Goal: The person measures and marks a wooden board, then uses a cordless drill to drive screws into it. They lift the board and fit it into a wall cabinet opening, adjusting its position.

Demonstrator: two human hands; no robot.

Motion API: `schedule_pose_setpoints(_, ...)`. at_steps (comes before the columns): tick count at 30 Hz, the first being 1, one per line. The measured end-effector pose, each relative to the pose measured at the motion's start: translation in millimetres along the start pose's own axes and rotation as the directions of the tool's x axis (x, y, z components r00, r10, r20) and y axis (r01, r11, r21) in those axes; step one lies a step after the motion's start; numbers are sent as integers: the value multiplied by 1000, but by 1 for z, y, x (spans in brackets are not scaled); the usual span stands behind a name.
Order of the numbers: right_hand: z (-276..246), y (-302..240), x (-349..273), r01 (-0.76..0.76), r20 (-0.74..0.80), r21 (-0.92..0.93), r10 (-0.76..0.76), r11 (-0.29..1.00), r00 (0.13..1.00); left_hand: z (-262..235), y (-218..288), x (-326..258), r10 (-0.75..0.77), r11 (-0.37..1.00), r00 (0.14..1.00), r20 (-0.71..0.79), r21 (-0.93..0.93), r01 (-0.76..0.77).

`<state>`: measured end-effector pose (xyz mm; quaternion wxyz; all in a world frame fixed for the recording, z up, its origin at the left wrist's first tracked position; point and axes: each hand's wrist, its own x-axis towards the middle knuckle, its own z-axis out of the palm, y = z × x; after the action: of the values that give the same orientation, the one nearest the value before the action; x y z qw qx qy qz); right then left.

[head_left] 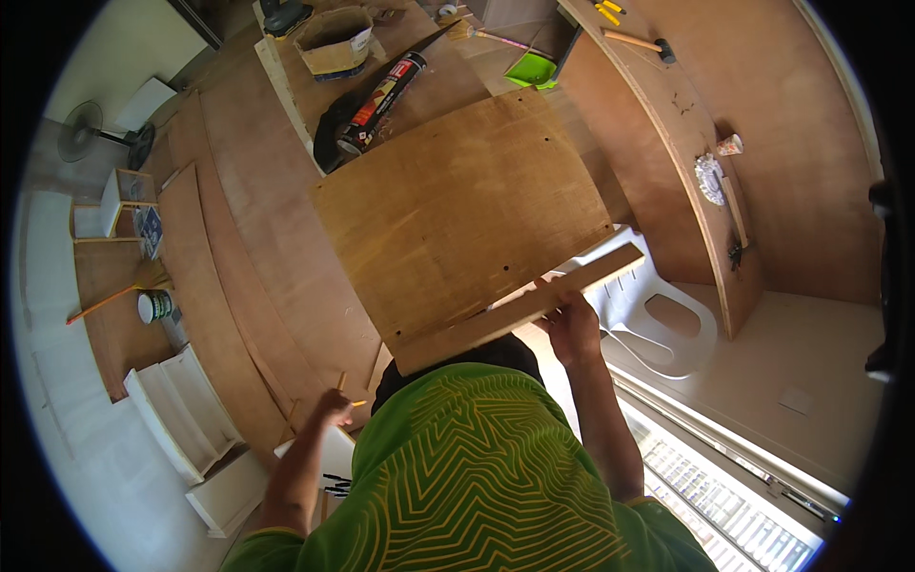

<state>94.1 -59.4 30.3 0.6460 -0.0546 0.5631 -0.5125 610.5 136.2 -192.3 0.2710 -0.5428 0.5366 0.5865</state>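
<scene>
A large plywood panel (pixel 457 210) lies tilted in front of me. A pale wooden strip (pixel 515 310) runs along its near edge. My right hand (pixel 572 326) is closed on this strip from below, near its middle. My left hand (pixel 334 408) is lower and to the left, by my green shirt (pixel 467 467). It holds a thin orange pencil-like stick (pixel 357 402) above a white board with black marks (pixel 335 458).
A white plastic chair (pixel 658 315) stands under the panel's right end. A caulk tube (pixel 386 91), cardboard box (pixel 334 43), green dustpan (pixel 532 69) and hammer (pixel 639 41) lie beyond. White shelf parts (pixel 181 410), a paint can (pixel 152 305) and a fan (pixel 81 129) are at left.
</scene>
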Motion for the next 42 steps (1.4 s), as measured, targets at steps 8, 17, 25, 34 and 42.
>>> schedule_pose_setpoints(8, -86, -55, -27, 88, -153, 109, -70, 990, 986, 28, 105, 16, -57, 860, 988, 147, -496, 123)
schedule_pose_setpoints(17, -168, -102, 26, 174, -125, 280, -144, 944, 982, 26, 194, 96, -110, 994, 957, -268, -10, 111)
schedule_pose_setpoints(25, -338, -146, 89, 158, -145, 464, -101, 872, 984, 35, 285, 101, -210, 945, 890, -404, 149, 290)
schedule_pose_setpoints(34, -406, -179, 183, 90, 51, 530, -138, 843, 989, 31, 315, 63, -532, 772, 806, -259, -539, 336)
schedule_pose_setpoints(42, -322, -212, 206, 238, 68, 488, -309, 840, 949, 117, 260, 107, -480, 663, 863, -156, -709, 240)
